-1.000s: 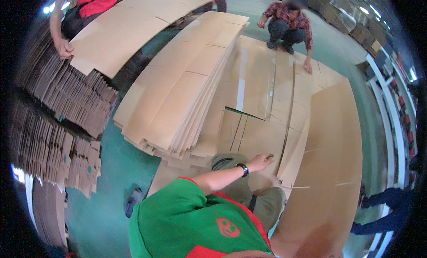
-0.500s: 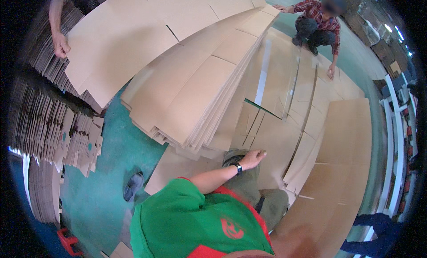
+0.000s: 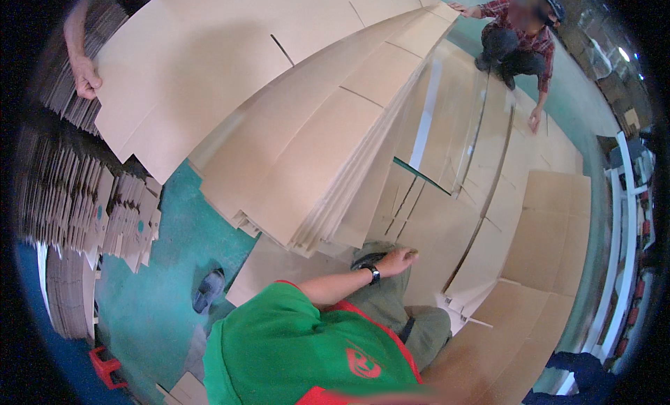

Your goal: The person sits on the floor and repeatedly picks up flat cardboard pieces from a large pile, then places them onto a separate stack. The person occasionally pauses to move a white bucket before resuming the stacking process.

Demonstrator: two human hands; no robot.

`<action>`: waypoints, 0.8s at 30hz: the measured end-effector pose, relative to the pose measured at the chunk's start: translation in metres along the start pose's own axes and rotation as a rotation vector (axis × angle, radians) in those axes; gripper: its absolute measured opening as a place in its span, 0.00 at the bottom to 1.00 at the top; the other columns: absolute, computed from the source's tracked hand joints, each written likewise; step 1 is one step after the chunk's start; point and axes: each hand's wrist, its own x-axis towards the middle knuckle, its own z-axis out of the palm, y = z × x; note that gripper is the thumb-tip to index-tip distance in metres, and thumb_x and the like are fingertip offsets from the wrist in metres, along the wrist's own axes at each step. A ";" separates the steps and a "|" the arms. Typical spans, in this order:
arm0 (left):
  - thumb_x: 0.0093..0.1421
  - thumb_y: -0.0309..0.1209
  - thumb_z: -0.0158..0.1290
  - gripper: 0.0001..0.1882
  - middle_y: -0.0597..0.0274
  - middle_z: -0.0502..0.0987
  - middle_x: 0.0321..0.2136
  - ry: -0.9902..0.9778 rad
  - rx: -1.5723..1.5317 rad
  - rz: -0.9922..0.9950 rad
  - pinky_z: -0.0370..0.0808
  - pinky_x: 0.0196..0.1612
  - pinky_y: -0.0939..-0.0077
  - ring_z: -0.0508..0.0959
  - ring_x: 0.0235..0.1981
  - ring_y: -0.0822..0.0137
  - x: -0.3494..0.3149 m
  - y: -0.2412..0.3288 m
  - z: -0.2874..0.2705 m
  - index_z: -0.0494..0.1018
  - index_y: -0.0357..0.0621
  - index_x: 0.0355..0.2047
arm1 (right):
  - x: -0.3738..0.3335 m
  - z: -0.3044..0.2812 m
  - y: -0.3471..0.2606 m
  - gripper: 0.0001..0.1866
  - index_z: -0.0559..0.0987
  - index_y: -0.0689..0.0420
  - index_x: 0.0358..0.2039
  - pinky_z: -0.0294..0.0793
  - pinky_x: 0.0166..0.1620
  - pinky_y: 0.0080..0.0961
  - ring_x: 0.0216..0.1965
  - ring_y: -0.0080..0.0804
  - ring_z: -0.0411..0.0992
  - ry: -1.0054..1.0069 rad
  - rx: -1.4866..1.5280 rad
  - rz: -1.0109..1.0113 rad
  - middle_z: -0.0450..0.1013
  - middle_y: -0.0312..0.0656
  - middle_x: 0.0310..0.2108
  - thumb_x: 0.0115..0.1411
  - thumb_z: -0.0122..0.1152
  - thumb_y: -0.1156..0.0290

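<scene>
My left hand (image 3: pixel 395 262), a watch on its wrist, is held above my knee with its fingers curled together. Whatever may be in those fingers is too small to make out. Under and beyond it lies a wide creased cardboard sheet (image 3: pixel 433 220) with slots cut in it. My right forearm is only a blur at the lower right, and my right hand does not show. On that side a cardboard panel (image 3: pixel 534 304) rises, bent across a crease. Left of centre, a fanned stack of cardboard sheets (image 3: pixel 307 133) leans at a slant.
A crouching person (image 3: pixel 520 42) in a checked shirt touches the stack's far end and the flat sheet. Another person's hand (image 3: pixel 85 77) grips a large sheet (image 3: pixel 174 63) at left. Bundled cardboard (image 3: pixel 63 196), a red plastic object (image 3: pixel 106 366) and a white metal frame (image 3: pixel 614 244) stand around.
The panel at the right has gone from nearly flat to bent across its crease. The large sheet at left has shifted slightly leftward with the other person's hand. My left hand has barely moved.
</scene>
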 end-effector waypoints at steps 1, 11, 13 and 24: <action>0.66 0.50 0.47 0.28 0.39 0.78 0.43 0.023 -0.011 0.020 0.74 0.48 0.57 0.78 0.45 0.45 -0.001 0.001 0.000 0.72 0.34 0.50 | 0.001 0.001 -0.002 0.32 0.72 0.69 0.54 0.69 0.47 0.25 0.44 0.28 0.69 -0.007 -0.008 0.000 0.74 0.43 0.45 0.59 0.68 0.57; 0.65 0.46 0.50 0.23 0.42 0.78 0.35 -0.111 0.025 0.511 0.74 0.41 0.57 0.79 0.38 0.46 0.031 0.160 0.036 0.71 0.37 0.49 | -0.020 -0.006 0.000 0.28 0.72 0.67 0.56 0.68 0.52 0.30 0.47 0.35 0.69 0.066 -0.103 -0.111 0.74 0.48 0.48 0.61 0.64 0.61; 0.64 0.44 0.51 0.24 0.42 0.78 0.35 -0.135 0.040 0.607 0.74 0.43 0.56 0.79 0.39 0.47 0.034 0.208 0.047 0.69 0.38 0.52 | -0.027 -0.006 0.001 0.26 0.73 0.68 0.55 0.69 0.53 0.31 0.47 0.37 0.70 0.117 -0.124 -0.128 0.75 0.49 0.48 0.62 0.62 0.62; 0.54 0.38 0.62 0.45 0.42 0.48 0.69 -0.184 0.658 1.152 0.72 0.57 0.54 0.67 0.60 0.41 0.050 0.415 0.125 0.52 0.47 0.68 | -0.064 0.019 0.043 0.19 0.78 0.68 0.45 0.74 0.41 0.31 0.32 0.34 0.76 0.307 -0.135 -0.182 0.77 0.54 0.31 0.57 0.57 0.68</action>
